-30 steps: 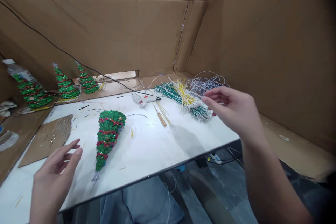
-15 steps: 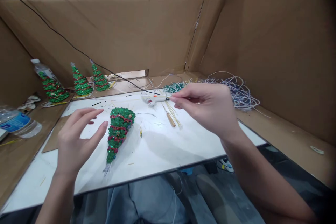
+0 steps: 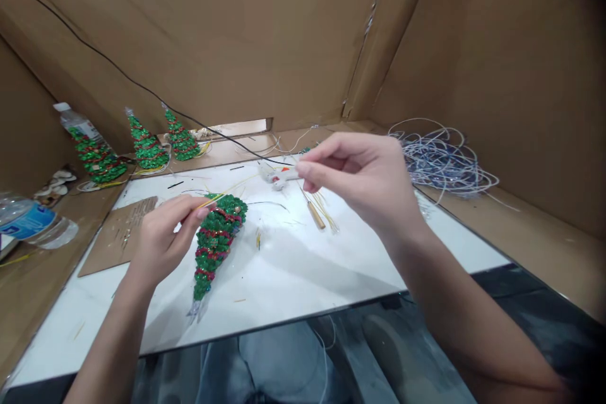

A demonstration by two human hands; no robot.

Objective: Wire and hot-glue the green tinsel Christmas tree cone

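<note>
A thin yellow wire (image 3: 231, 188) is pinched between the thumb and fingers of my left hand (image 3: 173, 227), above a small green beaded Christmas tree (image 3: 215, 243). The tree lies on its side, its red garland wound round it and its silvery tip toward me. My right hand (image 3: 360, 180) is closed in a pinch at the wire's far end; the fingertips partly hide that end. Behind those fingers a whitish glue gun (image 3: 279, 178) rests on the white board (image 3: 293, 278), partly covered. An awl with a wooden handle (image 3: 316, 216) lies beside several loose yellow wires (image 3: 329, 214).
Three similar trees (image 3: 149, 145) stand at the back left, near a clear bottle (image 3: 71, 117). Another bottle (image 3: 35, 224) lies at the left edge. A cardboard piece (image 3: 111, 237) is on the board. Tangled pale wire (image 3: 440, 161) sits back right. A black cord (image 3: 113, 66) crosses above.
My left hand has moved right and closed on the yellow wire; before, it was open beside the tree. My right hand stays pinched, slightly farther left. The view has shifted a little.
</note>
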